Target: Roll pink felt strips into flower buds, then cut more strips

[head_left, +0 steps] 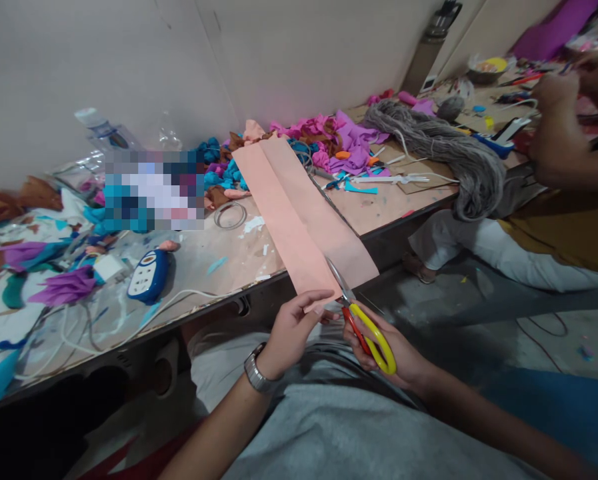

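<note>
A long folded sheet of peach paper [299, 220] stretches from the back of the table over its front edge to my lap. My left hand [296, 330], with a metal watch on the wrist, pinches the sheet's near end. In my right hand [379, 343] are scissors [373, 337] with yellow and red handles. Their blades point away from me and lie at the near end of the sheet, by the fingers of my left hand. How far the blades are parted is hard to tell.
Crumpled coloured paper, a blue and white power socket [149, 275], cables and a tape ring [230, 215] lie on the table [199, 257]. Grey yarn [443, 147] hangs over the edge. Another person's arm [559, 133] is at the right, near a dark bottle [429, 50].
</note>
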### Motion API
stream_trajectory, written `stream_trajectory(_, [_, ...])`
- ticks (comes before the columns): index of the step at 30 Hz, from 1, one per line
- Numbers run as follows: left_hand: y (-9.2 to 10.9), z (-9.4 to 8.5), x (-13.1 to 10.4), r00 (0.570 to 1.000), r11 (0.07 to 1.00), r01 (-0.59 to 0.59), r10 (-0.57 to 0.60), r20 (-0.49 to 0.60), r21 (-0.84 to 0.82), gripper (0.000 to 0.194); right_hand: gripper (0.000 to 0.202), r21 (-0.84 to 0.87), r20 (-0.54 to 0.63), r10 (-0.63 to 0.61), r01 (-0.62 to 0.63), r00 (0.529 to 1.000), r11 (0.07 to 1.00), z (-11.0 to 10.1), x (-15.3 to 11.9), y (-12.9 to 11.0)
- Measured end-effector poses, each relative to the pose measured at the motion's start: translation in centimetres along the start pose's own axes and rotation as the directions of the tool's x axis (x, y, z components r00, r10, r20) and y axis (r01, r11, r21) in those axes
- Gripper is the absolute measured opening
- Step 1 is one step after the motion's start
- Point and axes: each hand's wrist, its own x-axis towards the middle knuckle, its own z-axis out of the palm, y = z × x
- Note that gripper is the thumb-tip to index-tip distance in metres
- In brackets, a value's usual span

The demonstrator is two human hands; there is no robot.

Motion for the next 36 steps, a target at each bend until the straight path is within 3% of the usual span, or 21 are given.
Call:
stream_trajectory(11, [-0.1,-0.2,-0.1,1.000,1.000,-0.015,0.015,-0.003,0.022,0.040,0.047,-0.013,0.003,-0.004,0.004,1.000,1.000,0.1,0.0,0.1])
stream_trajectory(19, [-0.3,-1.1,1.3,0.984,0.989,-0.147,0.149,-0.096,0.028,0.035,0.046,-0.001,0.009,-0.008,0.008,1.000,1.000,0.1,-0.1,0.2])
stream_trajectory(36, [-0.2,-1.0,1.9,0.985,0.992,-0.100,0.088,-0.148,-0.078,0.029,0.062,0.007,0.004,-0.003,0.003,1.000,1.000,-0.1,0.1,0.7])
